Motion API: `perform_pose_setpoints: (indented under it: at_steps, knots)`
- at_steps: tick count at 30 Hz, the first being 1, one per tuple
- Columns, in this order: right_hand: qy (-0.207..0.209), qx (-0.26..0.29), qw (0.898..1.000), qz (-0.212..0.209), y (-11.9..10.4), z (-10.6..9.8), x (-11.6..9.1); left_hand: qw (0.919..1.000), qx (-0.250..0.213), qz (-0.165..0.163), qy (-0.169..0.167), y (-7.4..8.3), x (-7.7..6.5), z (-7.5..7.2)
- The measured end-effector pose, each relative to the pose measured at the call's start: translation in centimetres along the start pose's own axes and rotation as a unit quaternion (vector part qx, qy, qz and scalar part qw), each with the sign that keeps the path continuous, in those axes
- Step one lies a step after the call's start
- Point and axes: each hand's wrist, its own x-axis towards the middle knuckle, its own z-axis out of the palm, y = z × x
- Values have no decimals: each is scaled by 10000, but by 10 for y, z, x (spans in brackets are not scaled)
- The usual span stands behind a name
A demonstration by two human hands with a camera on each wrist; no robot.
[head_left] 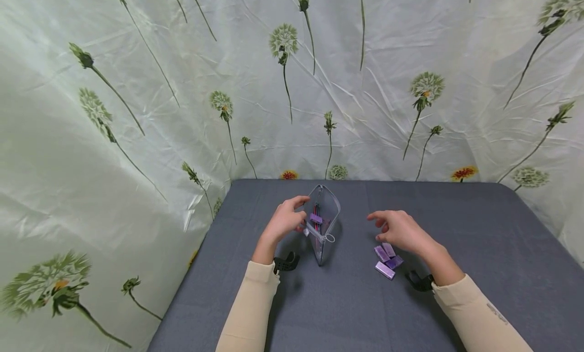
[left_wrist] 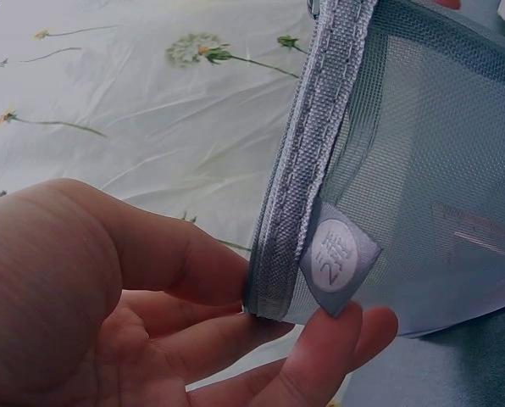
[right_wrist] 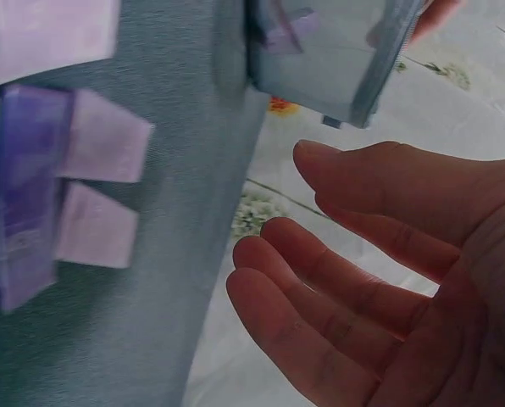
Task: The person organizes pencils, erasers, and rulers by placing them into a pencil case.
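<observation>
My left hand [head_left: 284,221] pinches the left rim of a grey mesh zipper pouch [head_left: 332,210], its thumb and fingers at the zipper edge. The pouch stands with its mouth wide apart and a ring pull [head_left: 329,238] at its near end. Through the mouth show a purple block [head_left: 316,218] and some thin red and dark sticks. A small fabric label [left_wrist: 341,259] hangs beside the left fingertips. Holding nothing, my right hand [head_left: 401,230] hovers with fingers loosely bent, just beyond several small purple blocks [head_left: 385,270] clustered on the table. Those blocks look blurred in the right wrist view.
The dark grey table [head_left: 337,311] reaches to a pale floral curtain [head_left: 255,88] behind it and on the left. A black wrist strap [head_left: 286,262] is on the left wrist, another strap [head_left: 418,281] on the right.
</observation>
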Motion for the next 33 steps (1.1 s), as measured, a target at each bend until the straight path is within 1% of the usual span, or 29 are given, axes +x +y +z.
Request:
perform_pose_setpoints:
  at_steps: [11, 15, 21, 28, 33]
  knots:
    - [-160, -227, 9996, 112, 15, 12, -10, 9999, -126, 51, -68, -1, 1, 1]
    - [-278, -287, 9989, 226, 19, 15, -14, 9999, -116, 25, -51, 0, 1, 1]
    - [-287, -410, 9980, 394, 25, 18, -15, 10000, -93, 4, -29, 1, 1, 1]
    - [-328, -379, 9981, 346, 28, 17, -20, 10000, -18, 37, -66, 2, 0, 1]
    - [-232, -401, 9985, 293, 28, 19, -23, 10000, -5, 33, -62, 2, -1, 1]
